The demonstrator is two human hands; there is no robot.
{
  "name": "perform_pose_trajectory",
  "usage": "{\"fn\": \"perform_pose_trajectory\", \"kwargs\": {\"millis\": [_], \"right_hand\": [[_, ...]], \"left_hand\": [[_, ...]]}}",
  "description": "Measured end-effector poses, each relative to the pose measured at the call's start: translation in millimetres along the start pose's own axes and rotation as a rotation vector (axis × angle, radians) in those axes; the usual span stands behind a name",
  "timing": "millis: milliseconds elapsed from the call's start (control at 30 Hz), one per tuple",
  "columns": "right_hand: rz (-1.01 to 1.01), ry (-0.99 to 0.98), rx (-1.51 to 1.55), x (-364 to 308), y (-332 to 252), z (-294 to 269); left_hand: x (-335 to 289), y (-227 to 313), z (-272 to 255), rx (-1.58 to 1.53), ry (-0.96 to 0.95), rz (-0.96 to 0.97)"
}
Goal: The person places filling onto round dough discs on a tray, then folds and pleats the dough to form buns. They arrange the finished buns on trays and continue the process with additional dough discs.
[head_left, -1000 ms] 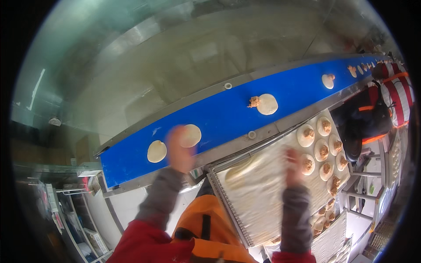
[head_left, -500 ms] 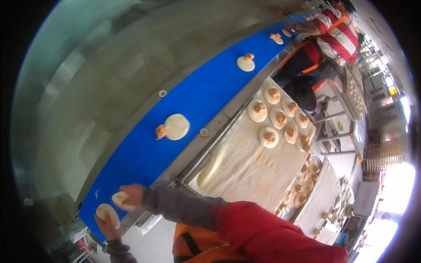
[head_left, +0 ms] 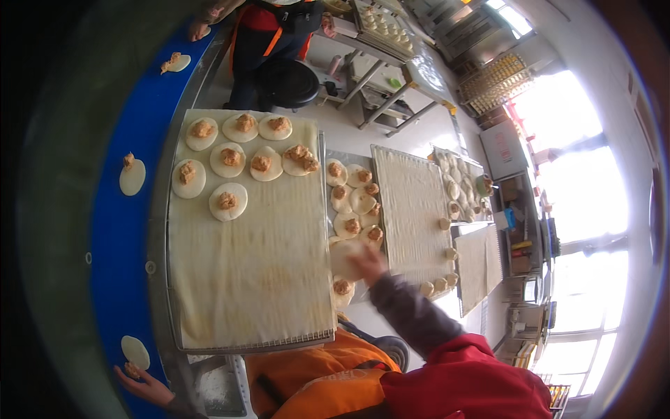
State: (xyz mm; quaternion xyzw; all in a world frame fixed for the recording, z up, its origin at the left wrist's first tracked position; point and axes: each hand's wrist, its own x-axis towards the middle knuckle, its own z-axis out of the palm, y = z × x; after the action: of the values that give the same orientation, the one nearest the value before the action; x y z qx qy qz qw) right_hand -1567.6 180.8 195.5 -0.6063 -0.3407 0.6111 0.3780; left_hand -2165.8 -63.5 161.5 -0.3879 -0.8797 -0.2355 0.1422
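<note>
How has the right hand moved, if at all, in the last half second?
Yes, the right hand moved rightward, from the blue belt to past the cloth-lined tray beside it.

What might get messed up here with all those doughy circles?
The right hand holds a dough round close to crowded filled rounds, so it might bump them. On the blue belt, filling sits at the edge of another round and could slip off.

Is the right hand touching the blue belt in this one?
Apart. The head view shows the cloth-covered tray lying between the right hand and the blue belt.
</note>
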Motion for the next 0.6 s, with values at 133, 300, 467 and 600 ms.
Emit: {"fn": "perform_pose_trajectory", "kwargs": {"millis": [133, 300, 467, 600], "right_hand": [[-0.129, 0.431, -0.298, 16, -55, -265], [-0.155, 0.550, -0.636, 90, -82, -433], [-0.300, 0.056, -0.506, 164, -85, -281], [-0.239, -0.709, -0.273, 159, -28, 102]], "left_hand": [[-30, -102, 45, -0.429, -0.114, -0.341], [-82, -106, -3, -0.150, -0.018, -0.446], [-87, -102, -79, -0.481, -0.133, -1.082], [-118, -106, -90, -0.486, 0.030, -0.877]]}}
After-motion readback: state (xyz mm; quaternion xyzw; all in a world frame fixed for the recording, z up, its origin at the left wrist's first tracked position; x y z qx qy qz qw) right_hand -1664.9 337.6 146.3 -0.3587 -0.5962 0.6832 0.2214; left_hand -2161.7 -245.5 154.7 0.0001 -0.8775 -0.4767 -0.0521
